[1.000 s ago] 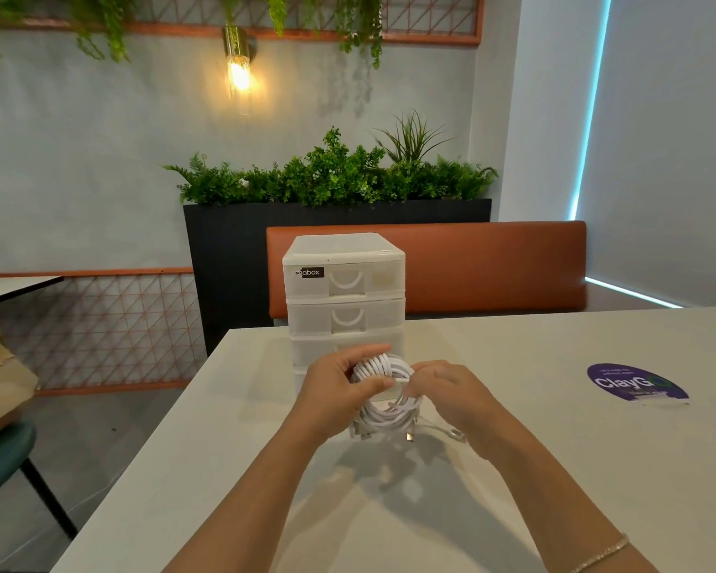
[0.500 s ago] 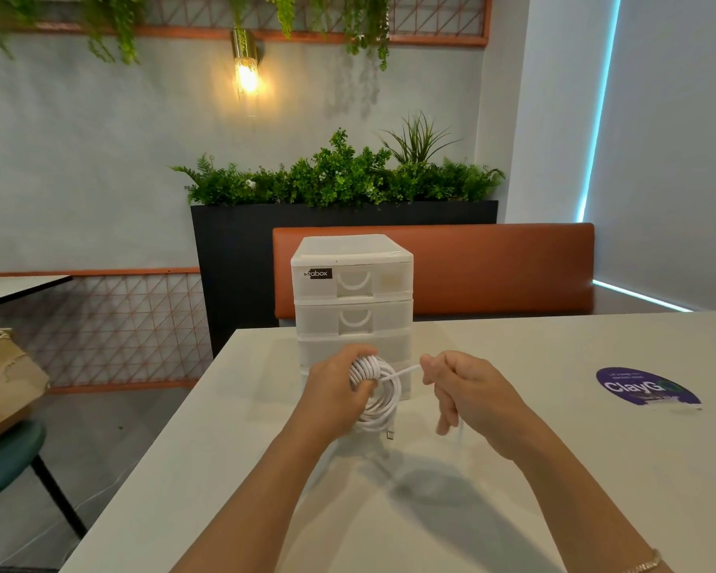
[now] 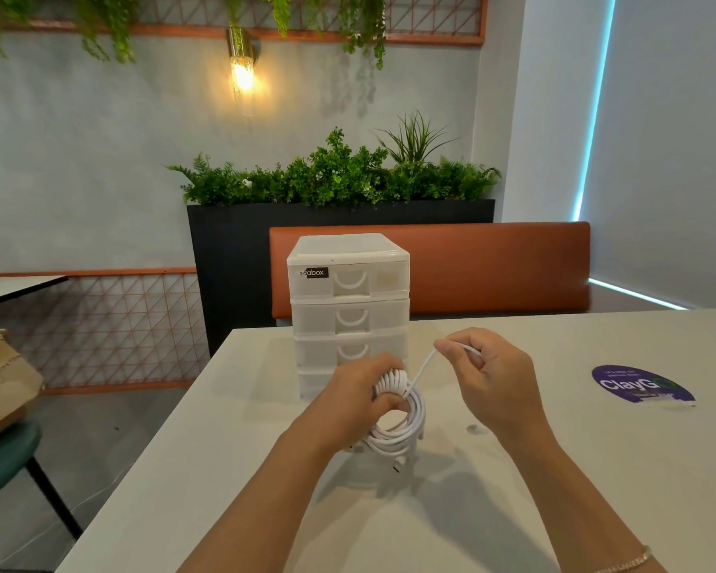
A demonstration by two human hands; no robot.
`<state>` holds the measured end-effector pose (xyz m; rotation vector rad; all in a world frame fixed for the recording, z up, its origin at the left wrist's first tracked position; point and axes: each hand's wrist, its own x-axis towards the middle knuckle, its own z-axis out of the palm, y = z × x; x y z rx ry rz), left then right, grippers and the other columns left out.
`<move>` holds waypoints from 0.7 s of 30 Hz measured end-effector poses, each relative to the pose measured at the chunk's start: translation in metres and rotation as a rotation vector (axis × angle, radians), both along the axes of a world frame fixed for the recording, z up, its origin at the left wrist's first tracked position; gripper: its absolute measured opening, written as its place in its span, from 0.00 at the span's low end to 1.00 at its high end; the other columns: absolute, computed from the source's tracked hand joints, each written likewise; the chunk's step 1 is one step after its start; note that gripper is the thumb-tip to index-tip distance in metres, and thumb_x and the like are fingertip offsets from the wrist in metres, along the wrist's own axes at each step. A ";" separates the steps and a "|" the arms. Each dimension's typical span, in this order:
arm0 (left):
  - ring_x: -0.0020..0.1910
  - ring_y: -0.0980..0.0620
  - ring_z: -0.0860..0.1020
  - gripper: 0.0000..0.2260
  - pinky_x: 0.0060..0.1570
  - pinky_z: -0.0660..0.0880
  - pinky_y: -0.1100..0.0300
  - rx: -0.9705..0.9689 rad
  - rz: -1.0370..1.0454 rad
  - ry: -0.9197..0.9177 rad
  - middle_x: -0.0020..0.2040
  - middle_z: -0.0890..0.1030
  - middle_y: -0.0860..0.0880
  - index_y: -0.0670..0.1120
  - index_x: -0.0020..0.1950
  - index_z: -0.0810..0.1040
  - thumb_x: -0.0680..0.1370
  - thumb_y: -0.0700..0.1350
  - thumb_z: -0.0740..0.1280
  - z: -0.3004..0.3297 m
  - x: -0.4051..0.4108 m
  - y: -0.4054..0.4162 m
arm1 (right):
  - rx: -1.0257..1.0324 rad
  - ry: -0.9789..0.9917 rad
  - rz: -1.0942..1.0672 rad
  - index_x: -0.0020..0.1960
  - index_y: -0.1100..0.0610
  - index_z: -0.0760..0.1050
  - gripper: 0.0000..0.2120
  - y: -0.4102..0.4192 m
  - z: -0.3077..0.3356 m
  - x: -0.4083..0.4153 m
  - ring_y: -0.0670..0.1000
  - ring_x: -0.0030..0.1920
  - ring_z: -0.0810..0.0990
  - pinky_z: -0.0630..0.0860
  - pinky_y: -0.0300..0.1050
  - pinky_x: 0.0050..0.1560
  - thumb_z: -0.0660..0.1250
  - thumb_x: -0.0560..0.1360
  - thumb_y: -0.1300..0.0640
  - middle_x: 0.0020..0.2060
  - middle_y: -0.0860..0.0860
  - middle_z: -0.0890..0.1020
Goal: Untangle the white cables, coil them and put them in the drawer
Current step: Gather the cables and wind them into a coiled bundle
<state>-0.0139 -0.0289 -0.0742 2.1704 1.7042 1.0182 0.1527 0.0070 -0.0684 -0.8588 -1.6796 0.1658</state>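
A coil of white cable (image 3: 406,423) hangs above the table, gripped at its top by my left hand (image 3: 360,397). Tight wraps of cable bind the coil's top next to my fingers. A plug dangles from the bottom of the coil. My right hand (image 3: 486,380) pinches the cable's free end and holds it taut, up and to the right of the coil. Just behind my hands stands a white plastic drawer unit (image 3: 348,308), every visible drawer closed.
The pale table (image 3: 596,469) carries a round purple sticker (image 3: 641,384) at the right. An orange bench back (image 3: 492,266) and a black planter stand beyond it. A green chair (image 3: 5,461) and a cardboard box are at the left.
My right hand moved away from the coil, up and to the right, drawing the free cable end taut. The left hand kept its grip on the coil, where the wraps have tightened.
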 end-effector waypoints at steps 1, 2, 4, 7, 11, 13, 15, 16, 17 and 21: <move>0.40 0.59 0.71 0.12 0.37 0.66 0.76 0.000 -0.026 0.011 0.44 0.74 0.56 0.50 0.58 0.75 0.75 0.45 0.69 0.000 0.002 -0.001 | 0.034 -0.005 -0.023 0.42 0.60 0.81 0.05 0.001 -0.001 0.000 0.43 0.34 0.75 0.69 0.27 0.37 0.69 0.74 0.59 0.34 0.45 0.79; 0.43 0.57 0.72 0.12 0.39 0.66 0.75 -0.002 -0.051 0.019 0.46 0.75 0.55 0.50 0.58 0.75 0.75 0.45 0.69 0.000 0.004 -0.002 | 0.060 -0.005 -0.040 0.42 0.60 0.81 0.05 0.001 -0.001 0.000 0.43 0.35 0.75 0.70 0.29 0.37 0.69 0.73 0.60 0.35 0.46 0.79; 0.46 0.56 0.72 0.13 0.43 0.65 0.74 0.009 -0.098 0.026 0.49 0.76 0.54 0.50 0.59 0.76 0.75 0.46 0.69 0.001 0.008 -0.004 | 0.095 0.013 -0.062 0.42 0.61 0.82 0.05 0.002 -0.001 0.001 0.47 0.36 0.76 0.70 0.31 0.38 0.69 0.73 0.60 0.35 0.48 0.80; 0.47 0.57 0.72 0.14 0.47 0.68 0.70 0.034 -0.147 0.019 0.52 0.78 0.52 0.49 0.59 0.77 0.75 0.46 0.69 0.002 0.012 -0.005 | 0.105 0.048 -0.082 0.43 0.61 0.82 0.06 0.003 -0.001 0.002 0.47 0.37 0.76 0.69 0.30 0.39 0.68 0.73 0.59 0.36 0.47 0.80; 0.44 0.54 0.74 0.16 0.48 0.74 0.59 -0.005 -0.127 -0.007 0.49 0.75 0.54 0.57 0.60 0.71 0.75 0.49 0.69 0.002 0.014 -0.005 | 0.071 0.116 -0.081 0.45 0.62 0.82 0.08 0.003 0.001 0.004 0.41 0.37 0.75 0.69 0.29 0.39 0.68 0.73 0.58 0.38 0.45 0.78; 0.41 0.56 0.72 0.19 0.45 0.72 0.61 -0.043 -0.147 -0.032 0.46 0.72 0.55 0.61 0.62 0.68 0.75 0.49 0.69 0.002 0.016 -0.006 | 0.066 0.117 -0.073 0.46 0.62 0.82 0.08 0.003 0.001 0.004 0.39 0.37 0.75 0.68 0.29 0.40 0.68 0.73 0.57 0.38 0.45 0.78; 0.41 0.55 0.72 0.16 0.45 0.71 0.61 -0.055 -0.167 -0.032 0.44 0.72 0.56 0.60 0.60 0.70 0.75 0.50 0.69 0.003 0.016 -0.006 | 0.083 0.096 -0.078 0.45 0.62 0.82 0.09 0.003 0.002 0.003 0.41 0.38 0.75 0.68 0.28 0.40 0.68 0.73 0.57 0.38 0.45 0.78; 0.42 0.55 0.72 0.14 0.45 0.72 0.60 -0.054 -0.166 -0.030 0.44 0.74 0.56 0.59 0.57 0.70 0.75 0.50 0.69 0.002 0.016 -0.006 | 0.086 0.090 -0.079 0.45 0.62 0.82 0.09 0.003 0.002 0.003 0.42 0.38 0.75 0.68 0.28 0.40 0.68 0.73 0.57 0.38 0.45 0.78; 0.42 0.55 0.73 0.12 0.45 0.73 0.59 -0.057 -0.159 -0.032 0.45 0.74 0.56 0.59 0.54 0.69 0.75 0.51 0.69 0.002 0.016 -0.007 | 0.082 0.090 -0.077 0.45 0.62 0.82 0.08 0.002 0.002 0.003 0.42 0.38 0.75 0.68 0.28 0.40 0.68 0.73 0.57 0.38 0.45 0.78; 0.39 0.58 0.72 0.13 0.40 0.71 0.64 -0.112 -0.124 -0.059 0.43 0.73 0.57 0.56 0.53 0.64 0.75 0.52 0.68 0.002 0.017 -0.007 | 0.027 0.111 -0.067 0.45 0.60 0.82 0.08 0.004 0.000 0.005 0.38 0.37 0.75 0.68 0.28 0.39 0.68 0.73 0.56 0.38 0.44 0.78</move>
